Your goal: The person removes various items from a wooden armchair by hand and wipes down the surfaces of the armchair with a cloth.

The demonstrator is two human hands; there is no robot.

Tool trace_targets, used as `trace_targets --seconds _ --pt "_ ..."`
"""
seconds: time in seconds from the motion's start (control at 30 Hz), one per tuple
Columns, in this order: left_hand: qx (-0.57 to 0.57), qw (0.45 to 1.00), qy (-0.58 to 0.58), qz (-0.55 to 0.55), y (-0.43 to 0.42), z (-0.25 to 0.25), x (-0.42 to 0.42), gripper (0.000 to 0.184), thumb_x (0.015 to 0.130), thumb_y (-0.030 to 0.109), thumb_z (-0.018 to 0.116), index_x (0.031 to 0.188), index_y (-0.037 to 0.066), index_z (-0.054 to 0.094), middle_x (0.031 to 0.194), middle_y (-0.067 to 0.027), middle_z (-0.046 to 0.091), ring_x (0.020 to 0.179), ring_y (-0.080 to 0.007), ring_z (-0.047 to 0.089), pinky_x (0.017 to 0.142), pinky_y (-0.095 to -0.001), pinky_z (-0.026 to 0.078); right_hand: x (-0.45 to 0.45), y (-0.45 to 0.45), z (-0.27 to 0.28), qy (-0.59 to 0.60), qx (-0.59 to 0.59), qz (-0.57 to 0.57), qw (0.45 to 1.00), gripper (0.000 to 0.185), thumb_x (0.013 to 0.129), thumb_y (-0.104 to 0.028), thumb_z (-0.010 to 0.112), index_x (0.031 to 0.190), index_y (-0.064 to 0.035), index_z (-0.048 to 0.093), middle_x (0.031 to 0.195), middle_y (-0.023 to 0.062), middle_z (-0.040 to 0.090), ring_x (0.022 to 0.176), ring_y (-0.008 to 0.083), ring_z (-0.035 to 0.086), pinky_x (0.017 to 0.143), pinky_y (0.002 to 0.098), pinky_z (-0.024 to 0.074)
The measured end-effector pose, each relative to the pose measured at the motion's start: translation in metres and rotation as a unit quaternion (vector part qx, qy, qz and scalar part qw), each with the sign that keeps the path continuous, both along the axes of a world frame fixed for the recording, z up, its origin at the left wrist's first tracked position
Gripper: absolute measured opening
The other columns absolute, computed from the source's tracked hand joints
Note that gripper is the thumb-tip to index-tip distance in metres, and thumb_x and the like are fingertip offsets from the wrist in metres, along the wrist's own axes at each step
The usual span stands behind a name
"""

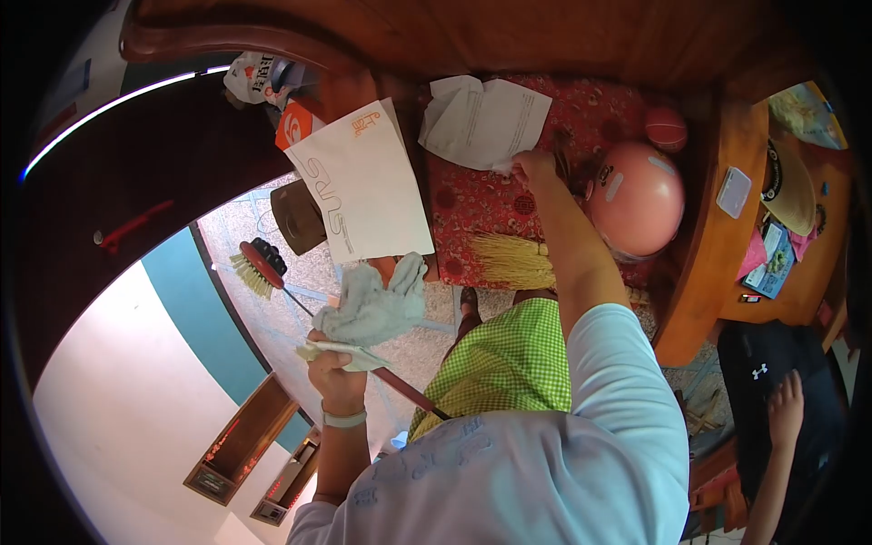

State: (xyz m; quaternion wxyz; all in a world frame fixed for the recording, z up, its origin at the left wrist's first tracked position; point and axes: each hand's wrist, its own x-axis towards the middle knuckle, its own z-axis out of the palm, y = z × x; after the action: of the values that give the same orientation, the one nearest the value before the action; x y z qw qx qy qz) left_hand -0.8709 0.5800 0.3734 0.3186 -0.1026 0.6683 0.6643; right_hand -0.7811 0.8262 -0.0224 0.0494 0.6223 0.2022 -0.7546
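Observation:
My left hand (338,374), with a band at the wrist, is closed on a folded pale paper (350,354). A fluffy grey-white cloth (377,300) is just beyond it. The long handle of a red-headed brush (262,265) passes by this hand; whether my fingers also hold it is unclear. My right hand (534,170) reaches forward and pinches the lower right edge of a creased printed sheet (481,123) over the red patterned seat (572,113). Near my right forearm are a straw broom (513,261) and a pink helmet (637,198).
A white sheet with orange and outlined lettering (368,186) lies left of the seat. A pink ball (666,129) is beside the wooden armrest (704,263). At right are a cap (788,191), a phone-like item (734,192) and another person's hand (786,409).

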Motion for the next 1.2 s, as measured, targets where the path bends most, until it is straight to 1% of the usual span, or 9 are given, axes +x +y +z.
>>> trace_targets --seconds 0.03,0.2,0.4,0.53,0.7,0.83,0.97,1.07,1.2 --pt "-0.01 0.999 -0.007 0.033 0.001 0.003 -0.001 0.026 0.048 0.001 0.043 0.074 0.005 0.04 0.087 -0.0112 0.05 0.092 -0.0278 0.05 0.093 -0.0369 0.037 -0.002 0.001 0.007 0.0 0.003 0.0 1.0 0.015 0.075 -0.005 0.058 0.064 0.0008 0.051 0.063 0.0134 0.054 0.041 0.0174 0.045 0.035 0.0297 0.0315" --pt "0.026 1.0 0.003 0.012 -0.007 0.012 -0.005 0.025 0.049 -0.001 0.043 0.073 0.006 0.039 0.083 -0.0099 0.049 0.089 -0.0253 0.05 0.09 -0.036 0.039 0.014 -0.002 0.052 0.105 0.04 -0.178 0.978 0.006 0.074 -0.003 0.055 0.077 0.0009 0.053 0.067 0.0107 0.051 0.056 0.0198 0.051 0.047 0.0302 0.046" --pt "0.082 0.996 -0.021 -0.036 -0.05 0.009 -0.016 0.021 0.05 -0.002 0.042 0.068 0.008 0.037 0.072 -0.0053 0.046 0.076 -0.0207 0.05 0.079 -0.0328 0.042 0.112 -0.07 0.091 -0.019 0.006 -0.333 0.943 0.004 0.076 -0.005 0.053 0.077 -0.0023 0.051 0.07 0.0078 0.049 0.063 0.0193 0.05 0.055 0.0339 0.0486" --pt "0.132 0.99 -0.013 -0.056 -0.072 0.013 -0.02 0.02 0.051 -0.002 0.042 0.067 0.009 0.037 0.069 -0.0029 0.044 0.071 -0.0189 0.049 0.073 -0.0307 0.044 0.201 -0.145 0.11 -0.098 0.058 -0.327 0.938 0.004 0.074 -0.003 0.052 0.076 0.0005 0.051 0.068 0.0083 0.049 0.059 0.0194 0.051 0.051 0.0333 0.0499" --pt "0.187 0.979 -0.049 -0.063 -0.12 0.021 -0.035 0.032 0.053 -0.001 0.042 0.083 0.006 0.047 0.078 -0.0041 0.051 0.079 -0.0211 0.054 0.075 -0.034 0.048 0.272 -0.252 0.138 -0.108 0.089 -0.483 0.864 0.006 0.076 -0.006 0.054 0.072 -0.0013 0.052 0.058 0.0073 0.051 0.046 0.0177 0.052 0.039 0.0266 0.0466" --pt "0.226 0.965 -0.097 -0.096 -0.181 0.013 -0.072 0.036 0.057 0.003 0.046 0.092 0.005 0.053 0.086 -0.0078 0.058 0.086 -0.026 0.057 0.083 -0.0382 0.047 0.286 -0.333 0.184 -0.022 0.115 -0.562 0.819 0.012 0.077 -0.014 0.062 0.08 -0.0047 0.055 0.068 0.006 0.055 0.058 0.0178 0.054 0.044 0.026 0.0486" --pt "0.25 0.958 -0.118 -0.073 -0.217 0.002 -0.108 0.042 0.059 0.009 0.049 0.1 0.002 0.056 0.1 -0.0113 0.059 0.098 -0.0302 0.055 0.09 -0.0421 0.043 0.288 -0.374 0.269 0.023 0.244 -0.544 0.802 0.015 0.078 -0.015 0.064 0.085 -0.0044 0.057 0.072 0.0051 0.056 0.065 0.0158 0.055 0.058 0.0275 0.0507" --pt "0.252 0.962 -0.097 -0.046 -0.235 -0.018 -0.134 0.045 0.06 0.014 0.05 0.103 0.003 0.056 0.106 -0.0113 0.058 0.102 -0.0299 0.054 0.091 -0.0413 0.043 0.303 -0.382 0.316 0.096 0.346 -0.502 0.787 0.023 0.082 -0.016 0.059 0.101 -0.0038 0.056 0.091 0.0063 0.061 0.083 0.0195 0.059 0.074 0.0343 0.0509" --pt "0.251 0.964 -0.075 -0.058 -0.248 -0.031 -0.143 0.043 0.063 0.017 0.047 0.103 0.004 0.055 0.108 -0.0102 0.056 0.104 -0.0285 0.053 0.091 -0.0406 0.043 0.324 -0.403 0.329 0.199 0.304 -0.559 0.745 0.036 0.087 -0.022 0.051 0.116 -0.0006 0.049 0.113 0.0121 0.056 0.105 0.0252 0.054 0.089 0.0422 0.0435"
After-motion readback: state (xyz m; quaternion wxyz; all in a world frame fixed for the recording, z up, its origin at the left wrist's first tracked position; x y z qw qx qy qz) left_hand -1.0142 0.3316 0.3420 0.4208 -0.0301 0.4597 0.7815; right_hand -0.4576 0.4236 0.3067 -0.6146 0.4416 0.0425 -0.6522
